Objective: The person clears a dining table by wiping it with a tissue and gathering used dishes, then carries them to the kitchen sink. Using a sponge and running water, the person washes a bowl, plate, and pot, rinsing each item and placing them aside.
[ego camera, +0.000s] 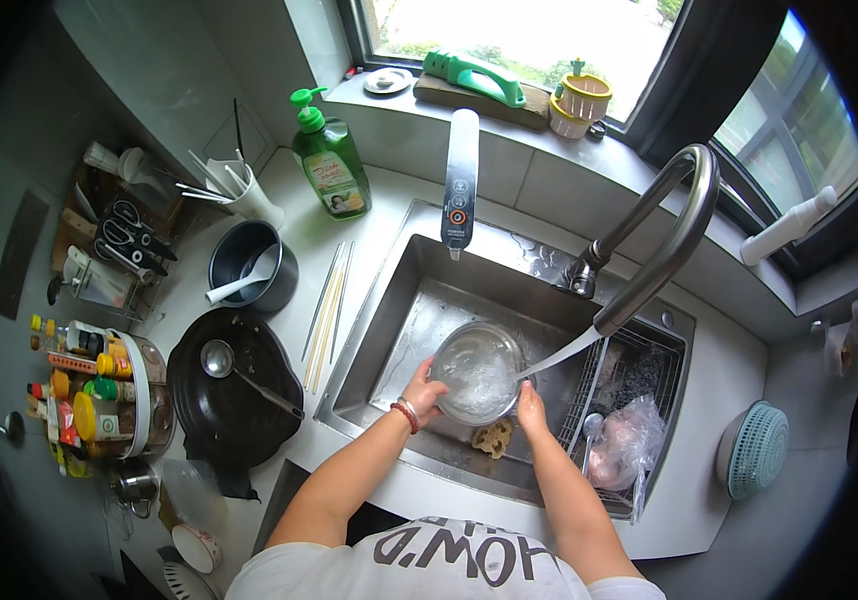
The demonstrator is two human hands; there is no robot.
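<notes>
A clear glass bowl is held between both hands inside the stainless steel sink. My left hand grips its left rim, a red bracelet and a silver-coloured bangle on the wrist. My right hand supports the right side, its fingers partly hidden by the bowl. Water pours from the curved metal faucet into the bowl, where it churns and bubbles. A tan sponge lies on the sink floor just below the bowl.
At the sink's right, a wire rack holds a bag of pink meat. Chopsticks lie left of the sink, beside a black pan with a ladle and a dark pot. A green dish soap bottle stands behind.
</notes>
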